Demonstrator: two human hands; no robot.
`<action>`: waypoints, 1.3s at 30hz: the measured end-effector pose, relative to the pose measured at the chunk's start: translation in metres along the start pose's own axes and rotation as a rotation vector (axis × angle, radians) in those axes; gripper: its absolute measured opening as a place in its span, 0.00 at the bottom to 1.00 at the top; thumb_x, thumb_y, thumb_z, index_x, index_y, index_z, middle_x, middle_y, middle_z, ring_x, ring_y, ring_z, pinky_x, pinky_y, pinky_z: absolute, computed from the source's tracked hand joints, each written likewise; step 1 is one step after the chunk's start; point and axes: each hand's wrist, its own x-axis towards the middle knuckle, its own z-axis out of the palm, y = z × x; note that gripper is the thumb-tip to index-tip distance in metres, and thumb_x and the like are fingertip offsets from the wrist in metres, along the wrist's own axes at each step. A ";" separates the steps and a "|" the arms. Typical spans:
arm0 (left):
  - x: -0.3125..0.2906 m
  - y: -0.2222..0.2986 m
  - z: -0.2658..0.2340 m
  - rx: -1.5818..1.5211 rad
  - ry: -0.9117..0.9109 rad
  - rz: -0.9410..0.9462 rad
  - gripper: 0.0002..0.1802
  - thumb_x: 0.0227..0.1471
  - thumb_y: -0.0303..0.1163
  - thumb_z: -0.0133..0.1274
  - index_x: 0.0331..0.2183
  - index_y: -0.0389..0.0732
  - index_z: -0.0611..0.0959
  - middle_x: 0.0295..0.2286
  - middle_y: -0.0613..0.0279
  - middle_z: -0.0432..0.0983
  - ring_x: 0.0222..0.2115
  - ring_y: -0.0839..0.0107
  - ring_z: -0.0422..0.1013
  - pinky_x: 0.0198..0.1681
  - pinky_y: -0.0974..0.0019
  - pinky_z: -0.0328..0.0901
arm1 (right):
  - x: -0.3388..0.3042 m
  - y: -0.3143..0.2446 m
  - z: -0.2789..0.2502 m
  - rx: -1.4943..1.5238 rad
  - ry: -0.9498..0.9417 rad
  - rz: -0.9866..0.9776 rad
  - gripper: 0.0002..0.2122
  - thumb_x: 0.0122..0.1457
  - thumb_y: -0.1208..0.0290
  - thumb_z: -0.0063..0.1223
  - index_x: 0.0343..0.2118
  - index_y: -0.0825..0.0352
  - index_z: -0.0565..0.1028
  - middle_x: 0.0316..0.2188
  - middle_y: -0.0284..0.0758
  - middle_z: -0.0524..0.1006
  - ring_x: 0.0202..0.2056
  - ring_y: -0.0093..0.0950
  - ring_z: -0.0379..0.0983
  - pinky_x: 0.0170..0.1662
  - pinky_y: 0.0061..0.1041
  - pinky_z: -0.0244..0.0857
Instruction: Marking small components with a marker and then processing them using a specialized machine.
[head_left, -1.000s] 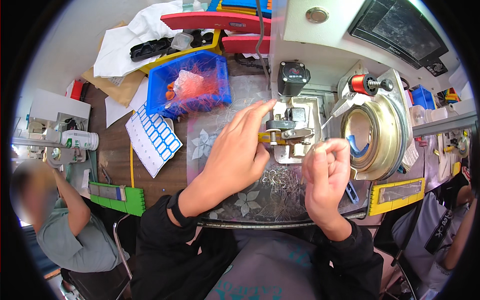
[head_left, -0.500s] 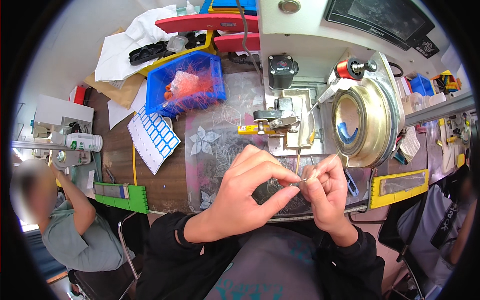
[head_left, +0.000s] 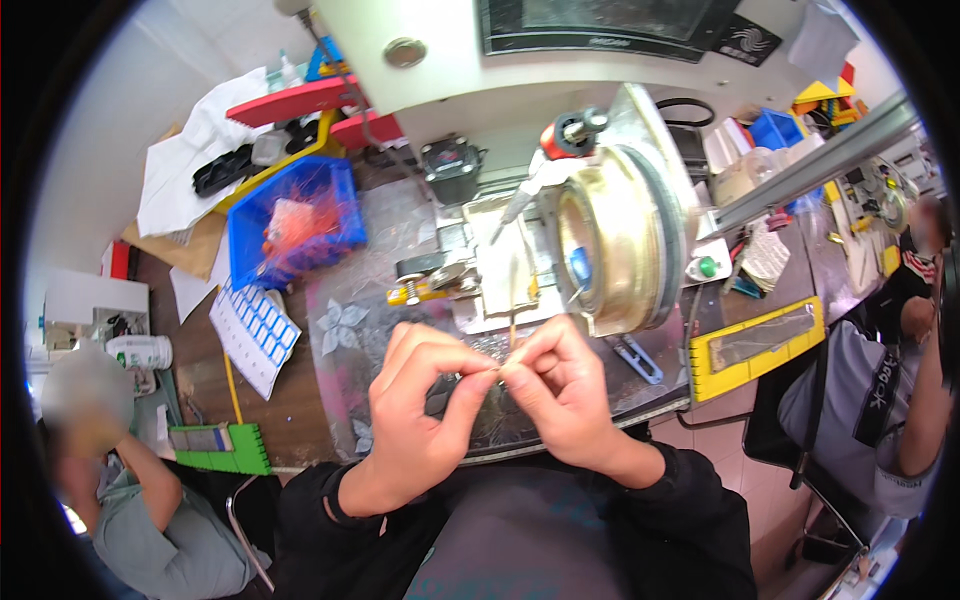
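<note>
Thumb and forefinger of the left hand (head_left: 412,425) and the right hand (head_left: 568,405) pinched a tiny piece (head_left: 498,370) between them, equally near both, its long axis too blurred to tell. Just beyond lay a thin stick (head_left: 513,328); farther right, a metal drum (head_left: 620,240).

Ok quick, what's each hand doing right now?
Left hand: closed in a pinch; anything held is too small to tell.
Right hand: closed in a pinch too, meeting the left; what it holds can't be told.
</note>
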 end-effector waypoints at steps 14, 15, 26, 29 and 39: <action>0.004 -0.004 0.007 0.084 -0.011 0.233 0.10 0.53 0.16 0.56 0.37 0.36 0.75 0.39 0.49 0.74 0.46 0.49 0.74 0.51 0.54 0.69 | -0.018 -0.112 -0.082 -0.795 -0.113 -0.119 0.05 0.60 0.74 0.58 0.33 0.66 0.72 0.25 0.28 0.72 0.24 0.16 0.67 0.30 0.19 0.63; 0.004 -0.004 0.007 0.073 0.000 0.256 0.10 0.53 0.16 0.56 0.37 0.36 0.75 0.39 0.49 0.74 0.46 0.49 0.74 0.51 0.54 0.69 | -0.018 -0.122 -0.094 -0.802 0.026 -0.139 0.05 0.60 0.75 0.56 0.33 0.66 0.71 0.25 0.27 0.71 0.24 0.16 0.66 0.29 0.18 0.61; 0.002 -0.004 0.008 -0.047 -0.081 0.156 0.10 0.56 0.14 0.51 0.39 0.32 0.69 0.54 0.28 0.68 0.52 0.44 0.73 0.50 0.58 0.74 | 0.068 -0.191 -0.253 -1.188 0.881 -0.691 0.15 0.62 0.65 0.60 0.48 0.65 0.72 0.39 0.34 0.76 0.44 0.27 0.72 0.49 0.27 0.63; 0.002 -0.006 0.007 -0.005 -0.067 0.191 0.11 0.54 0.13 0.53 0.38 0.33 0.70 0.55 0.30 0.68 0.52 0.44 0.74 0.49 0.60 0.73 | 0.085 -0.188 -0.260 -1.828 0.903 -0.598 0.23 0.56 0.60 0.64 0.52 0.67 0.73 0.45 0.44 0.78 0.51 0.49 0.71 0.55 0.42 0.61; 0.005 -0.012 0.005 -0.057 -0.123 0.224 0.12 0.54 0.11 0.50 0.38 0.32 0.69 0.55 0.25 0.66 0.56 0.39 0.69 0.57 0.54 0.67 | 0.085 -0.190 -0.276 -1.674 0.799 -0.523 0.15 0.59 0.68 0.59 0.47 0.68 0.78 0.42 0.44 0.81 0.48 0.41 0.78 0.52 0.35 0.66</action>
